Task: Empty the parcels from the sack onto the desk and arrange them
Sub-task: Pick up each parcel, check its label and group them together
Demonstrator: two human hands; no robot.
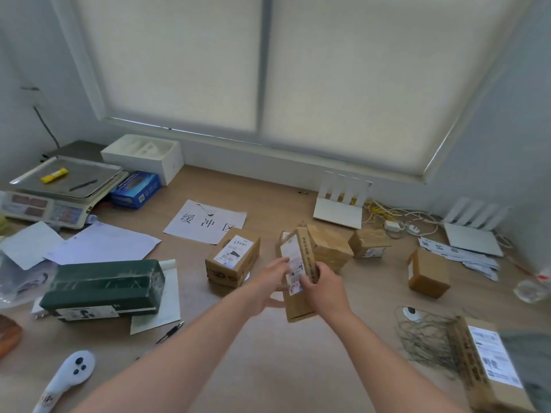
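Observation:
A long brown cardboard parcel (301, 305) with a white label is held upright over the middle of the desk (283, 368). My left hand (272, 283) grips its left side and my right hand (323, 289) grips its right side. Around it on the desk lie a labelled brown box (232, 262), a taped box (329, 245), a small box (369, 242) and another brown box (428, 272). A dark green wrapped parcel (104, 289) lies at the left. At the lower right a labelled parcel (489, 365) sits in the mesh sack (426, 341).
A weighing scale (56, 192), a blue box (134, 189) and a white open box (143, 156) stand at the back left. A paper sign (205, 222) and loose sheets (101, 244) lie on the desk. Two white routers (340, 204) (474, 231) with cables stand by the wall. A white handheld scanner (71, 374) lies front left.

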